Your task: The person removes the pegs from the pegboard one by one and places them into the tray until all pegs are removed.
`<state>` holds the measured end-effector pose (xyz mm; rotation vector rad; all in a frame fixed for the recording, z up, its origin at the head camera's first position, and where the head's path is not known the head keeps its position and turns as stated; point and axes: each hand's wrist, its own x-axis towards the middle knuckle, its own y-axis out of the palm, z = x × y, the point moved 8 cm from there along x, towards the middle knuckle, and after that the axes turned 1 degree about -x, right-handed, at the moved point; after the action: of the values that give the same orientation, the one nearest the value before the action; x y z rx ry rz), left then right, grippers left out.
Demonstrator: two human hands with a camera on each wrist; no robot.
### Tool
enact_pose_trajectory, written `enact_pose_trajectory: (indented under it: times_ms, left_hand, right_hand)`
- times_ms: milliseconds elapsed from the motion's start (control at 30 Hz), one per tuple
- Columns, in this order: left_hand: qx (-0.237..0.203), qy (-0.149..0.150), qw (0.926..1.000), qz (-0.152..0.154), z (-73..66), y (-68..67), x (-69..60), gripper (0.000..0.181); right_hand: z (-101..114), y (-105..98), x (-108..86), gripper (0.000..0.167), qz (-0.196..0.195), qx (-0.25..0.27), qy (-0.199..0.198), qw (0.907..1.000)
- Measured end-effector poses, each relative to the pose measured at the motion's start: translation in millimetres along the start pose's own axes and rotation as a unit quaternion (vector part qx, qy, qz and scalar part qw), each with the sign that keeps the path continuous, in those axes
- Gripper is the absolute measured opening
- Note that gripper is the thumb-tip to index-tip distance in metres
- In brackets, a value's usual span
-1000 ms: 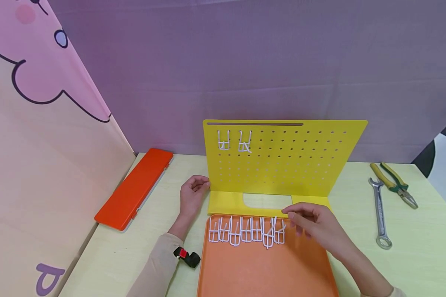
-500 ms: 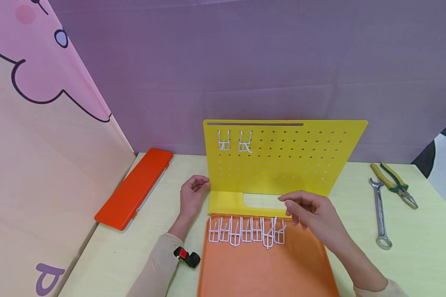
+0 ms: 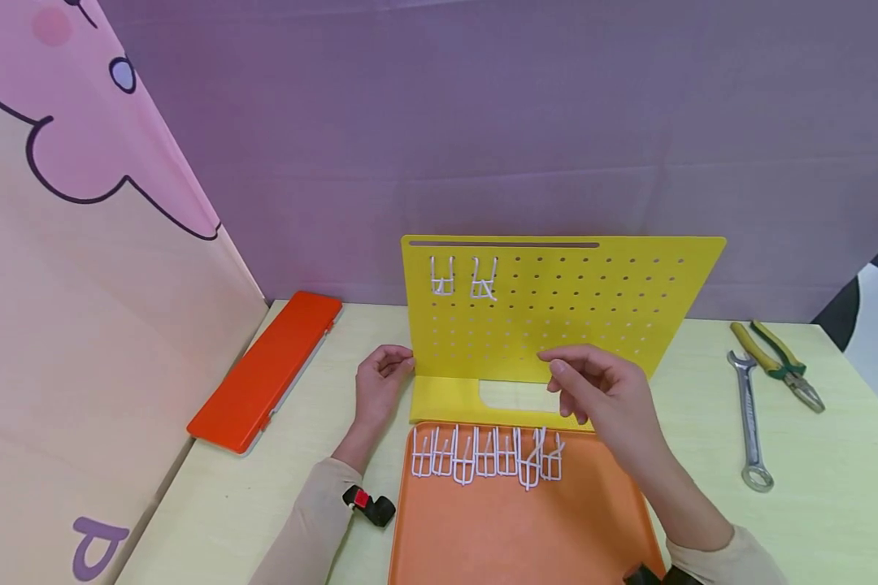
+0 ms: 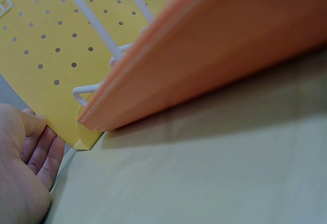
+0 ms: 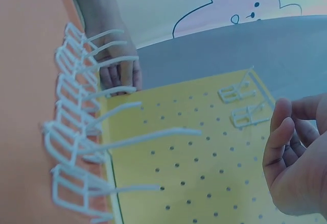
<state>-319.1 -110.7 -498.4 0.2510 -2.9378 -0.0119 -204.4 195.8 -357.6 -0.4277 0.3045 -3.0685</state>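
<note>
A yellow pegboard [image 3: 549, 313] stands upright on its base, with two white wire hooks [image 3: 442, 278] hung in its upper left holes. At the board's lower left edge is my left hand [image 3: 380, 380], its thumb and fingers [image 4: 47, 155] pinching that edge. My right hand [image 3: 603, 390] hovers before the lower middle of the board, apart from it. Its fingers are loosely bent, and I see nothing between them in the right wrist view. Several more white wire hooks [image 3: 485, 463] lie in a row along the far edge of an orange tray [image 3: 512, 536].
To the left lies a long red case [image 3: 267, 370]. On the right side of the table rest a combination wrench [image 3: 749, 422] and pliers [image 3: 779, 361] with yellow-green handles. A grey-purple cloth [image 3: 483, 122] hangs behind the board.
My right hand has risen from the tray's far edge, forward and slightly left, to in front of the pegboard. The left hand stays at the board's edge; the hooks have not moved.
</note>
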Motion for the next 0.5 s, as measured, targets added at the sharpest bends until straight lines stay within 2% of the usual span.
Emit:
enact_pose_trajectory:
  times_ms: [233, 500]
  left_hand:
    - [-0.002, -0.003, 1.0000, 0.002, 0.1, 0.5, 0.4, 0.011]
    - [0.004, -0.005, 1.0000, -0.002, 0.5, 0.1, 0.3, 0.010]
  right_hand:
    - [11.3, 11.4, 15.5, 0.014, -0.015, 0.010, -0.011, 0.9998]
    - [8.1, 27.5, 39.4, 0.026, -0.011, 0.015, 0.013, 0.9997]
